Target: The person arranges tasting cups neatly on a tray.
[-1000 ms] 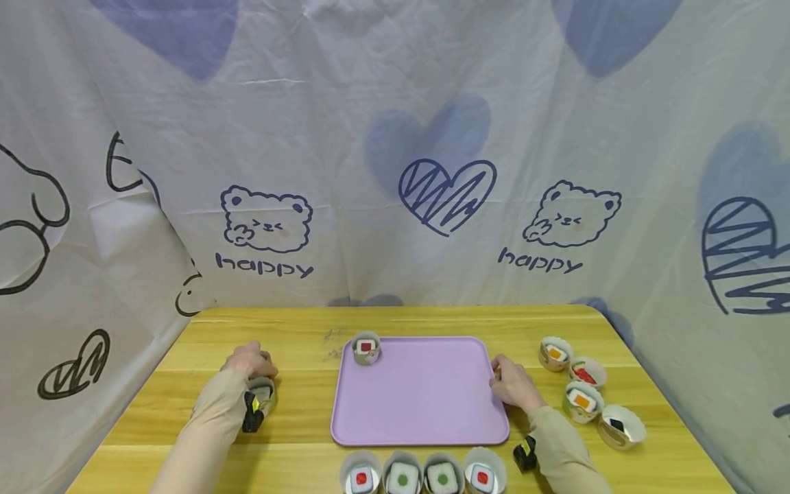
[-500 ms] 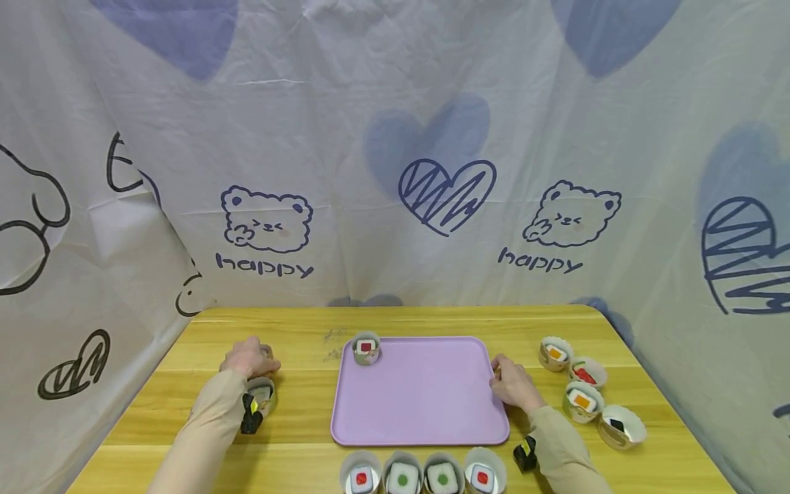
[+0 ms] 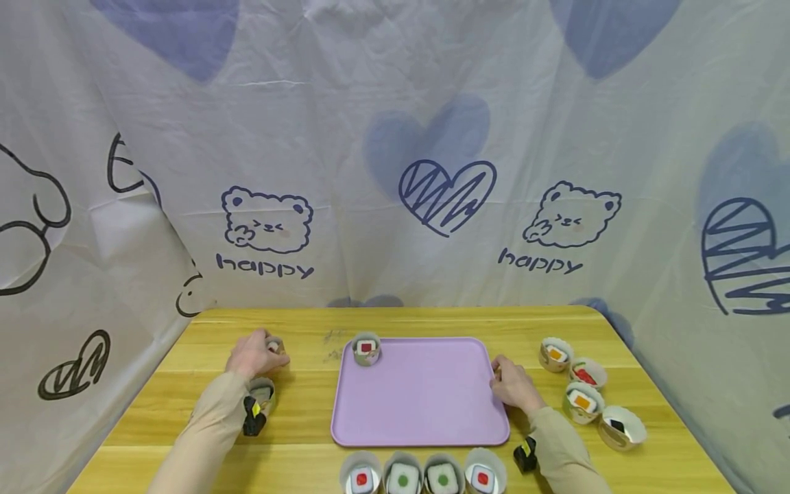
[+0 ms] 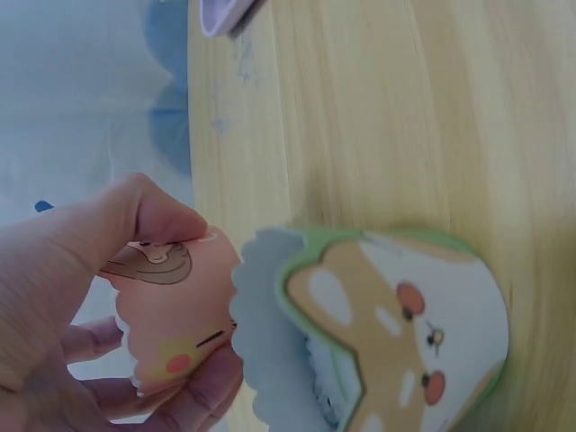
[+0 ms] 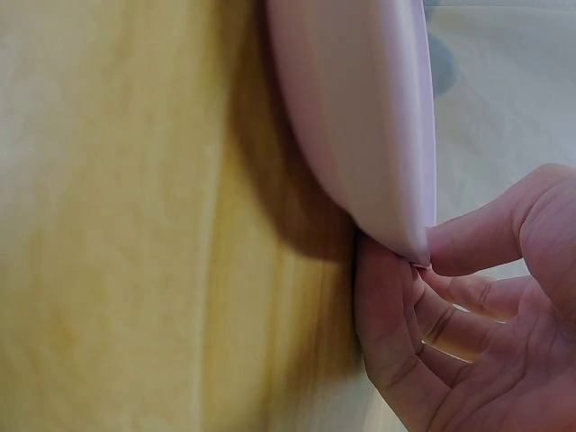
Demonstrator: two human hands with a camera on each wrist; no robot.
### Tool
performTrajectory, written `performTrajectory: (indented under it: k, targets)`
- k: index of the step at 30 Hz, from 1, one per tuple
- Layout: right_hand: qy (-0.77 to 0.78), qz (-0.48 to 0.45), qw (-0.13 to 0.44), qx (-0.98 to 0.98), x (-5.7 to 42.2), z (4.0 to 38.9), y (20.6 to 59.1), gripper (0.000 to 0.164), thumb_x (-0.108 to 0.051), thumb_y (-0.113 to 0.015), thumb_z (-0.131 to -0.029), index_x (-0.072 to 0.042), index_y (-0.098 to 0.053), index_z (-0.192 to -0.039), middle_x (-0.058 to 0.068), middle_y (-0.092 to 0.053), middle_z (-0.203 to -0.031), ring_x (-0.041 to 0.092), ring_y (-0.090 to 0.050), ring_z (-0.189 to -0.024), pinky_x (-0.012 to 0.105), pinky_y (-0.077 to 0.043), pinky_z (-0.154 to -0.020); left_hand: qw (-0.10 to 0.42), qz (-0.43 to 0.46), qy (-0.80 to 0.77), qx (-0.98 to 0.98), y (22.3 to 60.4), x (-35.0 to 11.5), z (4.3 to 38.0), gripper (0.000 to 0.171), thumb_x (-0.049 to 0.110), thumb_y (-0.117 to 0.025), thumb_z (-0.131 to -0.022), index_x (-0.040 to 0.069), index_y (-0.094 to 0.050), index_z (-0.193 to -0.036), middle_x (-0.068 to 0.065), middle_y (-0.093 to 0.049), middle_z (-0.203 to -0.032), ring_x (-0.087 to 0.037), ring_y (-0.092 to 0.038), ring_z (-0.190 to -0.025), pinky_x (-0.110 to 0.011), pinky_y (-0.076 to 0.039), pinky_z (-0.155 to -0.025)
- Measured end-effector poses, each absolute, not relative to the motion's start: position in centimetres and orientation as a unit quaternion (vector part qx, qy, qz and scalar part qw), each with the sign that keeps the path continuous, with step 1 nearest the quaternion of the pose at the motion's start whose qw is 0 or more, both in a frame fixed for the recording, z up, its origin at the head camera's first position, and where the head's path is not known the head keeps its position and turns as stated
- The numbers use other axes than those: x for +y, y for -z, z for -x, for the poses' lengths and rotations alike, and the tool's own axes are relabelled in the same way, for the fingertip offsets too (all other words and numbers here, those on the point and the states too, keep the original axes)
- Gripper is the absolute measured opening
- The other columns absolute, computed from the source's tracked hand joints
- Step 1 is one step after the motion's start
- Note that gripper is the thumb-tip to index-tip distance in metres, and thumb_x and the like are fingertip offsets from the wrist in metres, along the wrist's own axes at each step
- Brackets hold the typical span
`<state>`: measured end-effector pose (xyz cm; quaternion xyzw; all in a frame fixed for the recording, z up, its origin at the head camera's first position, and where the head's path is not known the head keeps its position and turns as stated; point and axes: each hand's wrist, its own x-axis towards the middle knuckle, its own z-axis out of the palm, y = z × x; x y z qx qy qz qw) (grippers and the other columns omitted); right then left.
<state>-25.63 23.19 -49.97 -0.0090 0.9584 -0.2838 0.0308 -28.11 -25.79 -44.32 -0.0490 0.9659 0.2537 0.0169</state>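
Note:
At the table's left, my left hand (image 3: 249, 353) grips a pink paper baking cup (image 4: 180, 306) with a cartoon print and scalloped rim, thumb on one side and fingers on the other. Just nearer stands a paper cup with a dog face (image 4: 432, 333), dark filling partly visible inside. Its wall fills much of the left wrist view. My right hand (image 3: 515, 384) pinches the right edge of the lilac tray (image 5: 360, 117) between thumb and fingers. On the tray's far left corner sits a green-toned cup (image 3: 367, 350) holding a white piece with a red square.
Along the tray's near side stands a row of several cups (image 3: 402, 475) with white, red-dotted and green-dotted pieces. Several more cups (image 3: 583, 400) cluster at the right, beside my right forearm. A patterned white cloth (image 3: 395, 274) hangs behind the wooden table (image 3: 296, 425).
My left hand has shifted slightly right and farther away, and the cup in its fingers now shows more clearly. My right hand and the tray have stayed put.

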Motion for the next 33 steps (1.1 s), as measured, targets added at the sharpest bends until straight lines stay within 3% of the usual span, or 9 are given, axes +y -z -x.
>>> performTrajectory:
  k: [7, 15, 33]
  targets:
    - [0.283, 0.014, 0.024, 0.959, 23.1, 25.6, 49.8, 0.022, -0.003, -0.058, -0.088, 0.002, -0.057, -0.109, 0.010, -0.063, -0.085, 0.021, -0.058, -0.073, 0.033, -0.047, -0.064, -0.006, 0.037, -0.288, 0.957, 44.3, -24.6, 28.0, 0.058, 0.022, -0.080, -0.075, -0.008, -0.053, -0.117, -0.031, -0.066, -0.107, -0.034, -0.068, -0.087, -0.037, -0.060, -0.069]
    - [0.283, 0.019, 0.022, 0.959, 23.2, 25.7, 50.0, 0.021, -0.003, -0.058, -0.088, 0.003, -0.057, -0.109, 0.009, -0.062, -0.083, 0.020, -0.056, -0.071, 0.031, -0.046, -0.063, -0.029, 0.033, -0.304, 0.952, 44.0, -23.5, 28.0, 0.063, 0.024, -0.081, -0.074, -0.010, -0.053, -0.119, -0.031, -0.065, -0.106, -0.031, -0.066, -0.084, -0.032, -0.057, -0.064]
    - [0.285, 0.014, 0.031, 0.958, 23.1, 25.5, 49.7, 0.023, -0.003, -0.057, -0.089, 0.004, -0.056, -0.111, 0.011, -0.063, -0.085, 0.020, -0.057, -0.071, 0.032, -0.047, -0.063, -0.068, -0.011, -0.302, 0.951, 42.9, -20.0, 27.7, 0.063, 0.022, -0.084, -0.071, -0.009, -0.057, -0.119, -0.028, -0.068, -0.105, -0.029, -0.066, -0.083, -0.032, -0.058, -0.065]
